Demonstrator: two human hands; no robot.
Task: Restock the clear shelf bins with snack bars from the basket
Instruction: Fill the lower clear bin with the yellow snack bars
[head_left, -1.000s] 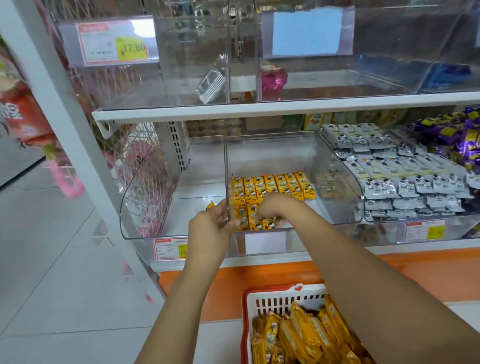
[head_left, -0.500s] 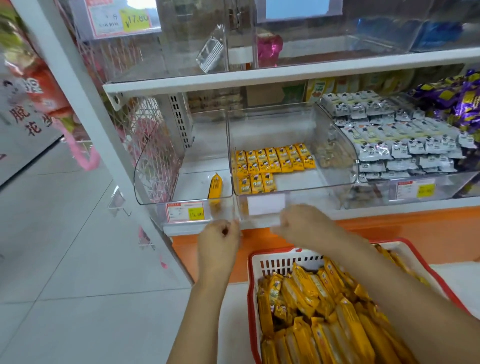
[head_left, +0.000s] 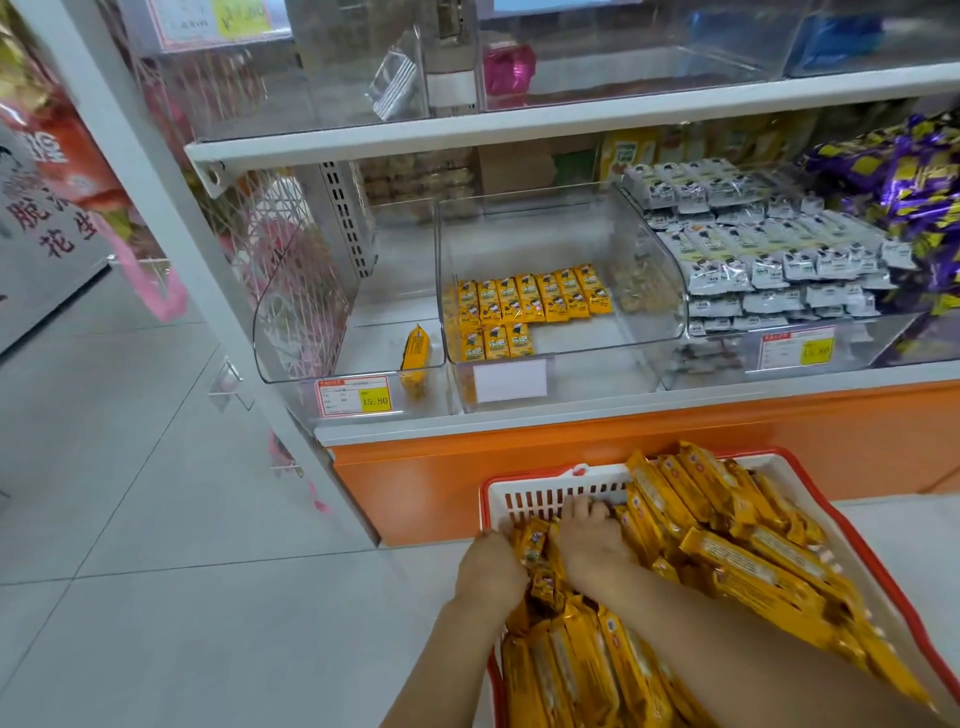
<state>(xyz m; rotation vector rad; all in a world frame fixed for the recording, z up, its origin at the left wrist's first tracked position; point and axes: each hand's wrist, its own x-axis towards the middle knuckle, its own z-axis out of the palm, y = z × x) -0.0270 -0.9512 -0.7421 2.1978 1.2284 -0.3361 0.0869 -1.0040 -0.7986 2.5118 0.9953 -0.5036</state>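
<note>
Basket (head_left: 540, 493), floor level: right hand (head_left: 597, 551) curls its fingers into the snack bars (head_left: 727, 551) to gather a batch; left hand (head_left: 491, 566) braces the opposite side, grip not discernible. Beyond, the middle bin (head_left: 649, 270) holds partial rows, awaiting refill

A shop, plain as day: this is the snack aisle. White metal shelves (head_left: 519, 130) run in tiers, lined with clear plastic bins (head_left: 649, 270). There's a price tag (head_left: 353, 397) up front, red border, yellow patch reading 15.80, and a second price tag (head_left: 795, 349) further right. Small yellow packets (head_left: 535, 301) sit in neat rows in the middle bin. Grey-white packets (head_left: 753, 260) are stacked high next door, with purple-wrapped sweets (head_left: 909, 176) heaped beyond. Down low, an orange base panel (head_left: 571, 452) meets a pale tiled floor (head_left: 156, 571). In front sits a red-and-white shopping basket (head_left: 545, 496) brimming with yellow snack bars (head_left: 727, 545). Off left, bagged goods (head_left: 47, 156) printed with Chinese characters hang by the aisle.
</note>
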